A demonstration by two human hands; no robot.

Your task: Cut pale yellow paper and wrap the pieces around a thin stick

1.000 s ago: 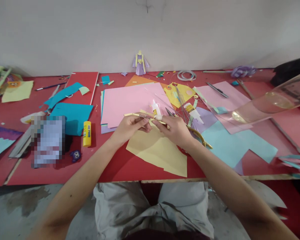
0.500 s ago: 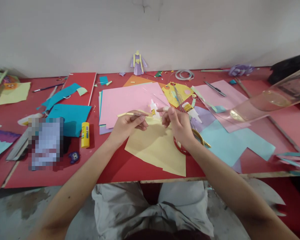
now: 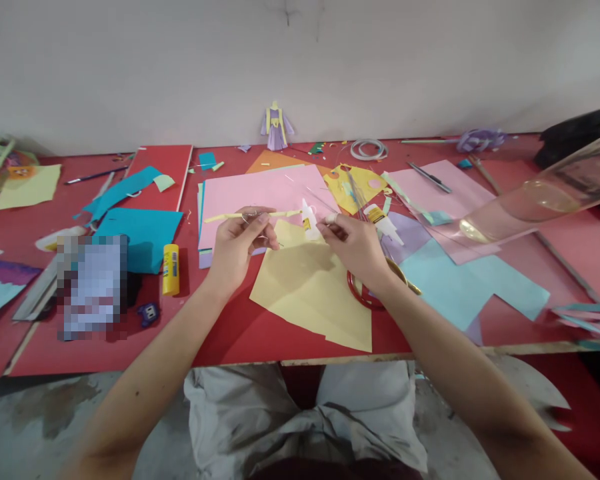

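Above the pale yellow paper [image 3: 310,287], my left hand [image 3: 244,247] pinches a thin pale yellow paper strip [image 3: 225,218] that sticks out to both sides of the fingers. A fine wire-like loop shows at those fingertips. My right hand [image 3: 355,247] has its fingertips pressed together; whatever is between them is hidden or too small to name. A small white glue bottle [image 3: 308,219] lies between the hands, close to the right fingertips. Scissors with red and gold handles [image 3: 351,288] lie partly under my right wrist.
Pink sheets [image 3: 260,193] lie behind the hands, with a second glue bottle [image 3: 386,223] to the right. A yellow glue stick [image 3: 171,270] stands at left. A paper doll figure [image 3: 276,127] leans on the wall. At right, a clear bottle [image 3: 540,200] juts over the table.
My left hand has moved left with the paper strip, which now reaches further left. My right hand's extended index finger has curled into a pinch.
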